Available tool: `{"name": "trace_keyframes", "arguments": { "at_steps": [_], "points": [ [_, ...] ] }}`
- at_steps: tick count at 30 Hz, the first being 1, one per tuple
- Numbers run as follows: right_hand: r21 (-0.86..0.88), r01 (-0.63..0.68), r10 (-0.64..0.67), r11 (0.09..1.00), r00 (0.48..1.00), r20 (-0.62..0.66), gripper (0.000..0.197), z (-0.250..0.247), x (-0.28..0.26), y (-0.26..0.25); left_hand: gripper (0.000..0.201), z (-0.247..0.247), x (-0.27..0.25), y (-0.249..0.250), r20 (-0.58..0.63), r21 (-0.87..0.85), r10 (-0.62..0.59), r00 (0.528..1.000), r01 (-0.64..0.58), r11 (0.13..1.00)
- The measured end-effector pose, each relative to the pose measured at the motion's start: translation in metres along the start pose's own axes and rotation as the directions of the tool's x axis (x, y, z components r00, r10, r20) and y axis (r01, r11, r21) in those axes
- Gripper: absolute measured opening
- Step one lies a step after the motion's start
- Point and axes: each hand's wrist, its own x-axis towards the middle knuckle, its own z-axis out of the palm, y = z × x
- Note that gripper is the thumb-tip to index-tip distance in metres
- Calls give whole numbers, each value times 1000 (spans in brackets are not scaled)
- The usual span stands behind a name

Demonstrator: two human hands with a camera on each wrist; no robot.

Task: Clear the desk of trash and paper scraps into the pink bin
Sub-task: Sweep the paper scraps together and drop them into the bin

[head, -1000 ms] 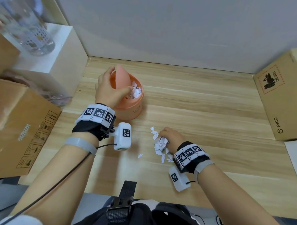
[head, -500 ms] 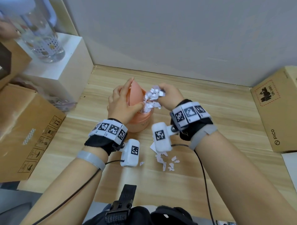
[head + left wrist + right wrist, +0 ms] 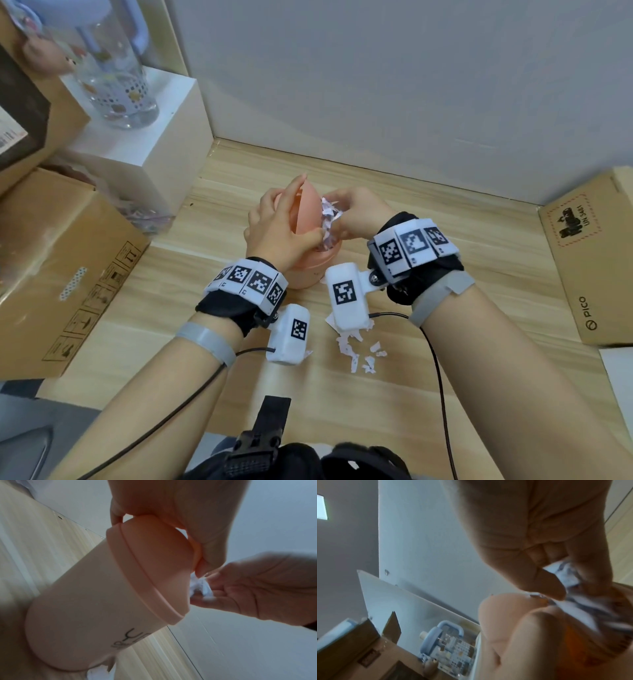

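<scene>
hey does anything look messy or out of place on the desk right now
Yes. Torn paper scraps lie scattered on the wooden desk, near the pink bin. The left hand holds the bin's lid tipped up while the right hand pushes a bunch in.

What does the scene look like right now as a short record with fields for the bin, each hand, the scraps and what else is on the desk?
bin: pink bin upright on the wooden desk, its swing lid tipped open
left hand: left hand holds the lid open
right hand: right hand grips a bunch of paper scraps at the bin's opening
scraps left: loose scraps on the desk near the person
other: PICO cardboard box at right, brown carton at left, clear jug on a white block
</scene>
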Motion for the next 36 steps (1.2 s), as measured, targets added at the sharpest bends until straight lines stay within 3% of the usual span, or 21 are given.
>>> {"name": "trace_keyframes", "arguments": {
  "at_steps": [4, 9, 13, 15, 17, 19, 20, 22, 25, 32, 34, 36],
  "points": [
    [210, -31, 26, 977, 999, 25, 54, -8, -7, 0, 86, 1, 0, 0, -10, 23, 1, 1000, -1, 1000],
    [213, 4, -23, 977, 996, 87, 47, -6, -11, -1, 87, 1, 1, 1, -13, 37, -5, 1000, 5, 999],
    [243, 86, -63, 966, 993, -99, 42, -7, -6, 13, 88, -2, 3, 0, -13, 30, -1, 1000, 1, 1000],
    [173, 103, -67, 979, 976, -205, 38, -7, -6, 35, 88, -4, 5, -2, -29, 21, -11, 1000, 12, 1000],
    [22, 47, -41, 999, 976, -212, 42, -2, -5, 66, 88, -4, 6, -4, -43, 14, -14, 999, 15, 1000],
    [-219, -63, 47, 974, 996, -77, 64, 11, -9, 102, 88, -4, 6, -6, -51, 9, -2, 999, 3, 1000],
    [-346, -89, 101, 934, 995, 17, 85, 21, -13, 121, 89, -3, 6, -6, -58, 8, 3, 998, -2, 1000],
    [-537, -44, 152, 843, 975, 159, 127, 43, -24, 153, 88, -1, 6, -7, -76, 2, 13, 997, -13, 1000],
    [-631, 30, 151, 775, 961, 230, 148, 74, -38, 184, 87, 0, 6, -9, -91, -11, 29, 995, -30, 999],
    [-415, -38, 56, 909, 998, 32, 136, 94, -8, 181, 86, 4, 8, -13, -113, -5, 46, 992, -47, 999],
    [-373, -10, 10, 928, 1000, -1, 127, 95, 6, 171, 86, 4, 8, -13, -115, -8, 47, 992, -48, 999],
    [-403, 65, -52, 913, 998, 42, 120, 95, 17, 159, 86, 4, 8, -13, -114, -3, 51, 992, -51, 999]
  ]
}}
